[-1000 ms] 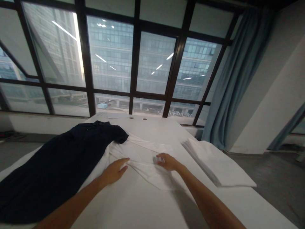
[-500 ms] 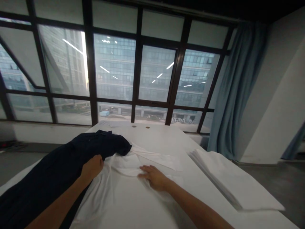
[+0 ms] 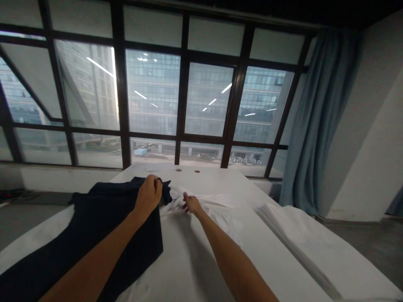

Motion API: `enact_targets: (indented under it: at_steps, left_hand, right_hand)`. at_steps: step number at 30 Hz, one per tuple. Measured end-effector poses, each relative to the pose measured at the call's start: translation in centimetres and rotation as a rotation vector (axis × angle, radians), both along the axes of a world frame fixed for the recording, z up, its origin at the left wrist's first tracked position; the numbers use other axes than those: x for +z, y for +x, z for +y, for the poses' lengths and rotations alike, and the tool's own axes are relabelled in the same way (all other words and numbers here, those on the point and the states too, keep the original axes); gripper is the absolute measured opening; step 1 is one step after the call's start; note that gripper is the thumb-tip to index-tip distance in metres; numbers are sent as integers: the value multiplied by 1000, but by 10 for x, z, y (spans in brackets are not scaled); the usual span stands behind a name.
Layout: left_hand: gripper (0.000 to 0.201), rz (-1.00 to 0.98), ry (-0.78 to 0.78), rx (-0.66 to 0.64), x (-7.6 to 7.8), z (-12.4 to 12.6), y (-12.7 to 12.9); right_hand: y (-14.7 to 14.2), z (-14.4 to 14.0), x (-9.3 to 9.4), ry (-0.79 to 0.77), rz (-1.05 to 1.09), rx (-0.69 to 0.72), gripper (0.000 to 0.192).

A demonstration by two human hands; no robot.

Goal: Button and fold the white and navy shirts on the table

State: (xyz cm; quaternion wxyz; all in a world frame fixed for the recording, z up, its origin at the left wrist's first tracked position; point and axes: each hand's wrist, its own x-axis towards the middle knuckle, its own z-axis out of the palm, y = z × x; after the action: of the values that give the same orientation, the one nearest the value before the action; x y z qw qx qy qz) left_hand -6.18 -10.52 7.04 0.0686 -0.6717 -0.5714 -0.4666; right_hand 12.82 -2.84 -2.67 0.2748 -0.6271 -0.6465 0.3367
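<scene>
My left hand (image 3: 149,193) is closed on the upper edge of a dark navy garment (image 3: 113,222) and holds it raised, so the cloth hangs down in front of the white fabric. Most of the navy garment trails to the lower left. My right hand (image 3: 191,204) has its fingers curled at the bunched part of a thin white garment (image 3: 179,251), just right of the navy edge. Folds in the white cloth run together at these fingers, and its near part spreads toward me over the table.
The white table (image 3: 220,178) reaches to the windows, with two round holes near its far end. A stack of folded white cloth (image 3: 327,247) lies on the right. Some thin white sheets (image 3: 159,167) lie at the far edge. A blue curtain (image 3: 317,126) hangs at the right.
My left hand has moved up and right, lifting the navy garment's edge with it. My right hand has moved slightly up and left, its fingers now curled, and the white cloth is more bunched.
</scene>
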Motion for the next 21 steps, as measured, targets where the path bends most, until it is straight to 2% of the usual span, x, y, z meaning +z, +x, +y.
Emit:
enact_targets:
  at_steps: [2, 4, 6, 8, 11, 14, 16, 18, 19, 21]
  left_hand:
    - [12, -60, 3, -162, -1, -21, 18]
    - [14, -100, -84, -340, -9, -46, 31]
    - [15, -137, -208, -472, -21, -69, 38]
    - [16, -193, -328, -535, -30, -85, 41]
    - [15, -419, -522, -589, -27, -93, 54]
    - [13, -758, -747, -773, -12, -89, 88]
    - [20, -839, -835, -911, -6, -86, 110]
    - [29, -725, -811, -983, -10, -83, 118]
    - [30, -604, -763, -992, -17, -83, 113]
    - [29, -291, -656, -976, -37, -86, 90]
  right_hand:
    - [-19, -6, 2, -239, 417, 121, 73]
    - [-33, -12, 1, -302, 702, 150, 65]
    - [-37, -16, 0, -208, 826, 78, 39]
    - [-27, -16, 4, -81, 851, -24, 19]
    - [15, -10, 28, 58, 834, -146, 22]
    - [75, -3, 62, 260, 726, -317, 30]
    - [111, -8, 78, 435, 335, -496, 38]
    - [138, -23, 78, 476, 64, -612, 49]
    - [149, -35, 72, 465, -25, -615, 52]
    - [164, -66, 48, 437, -188, -516, 50]
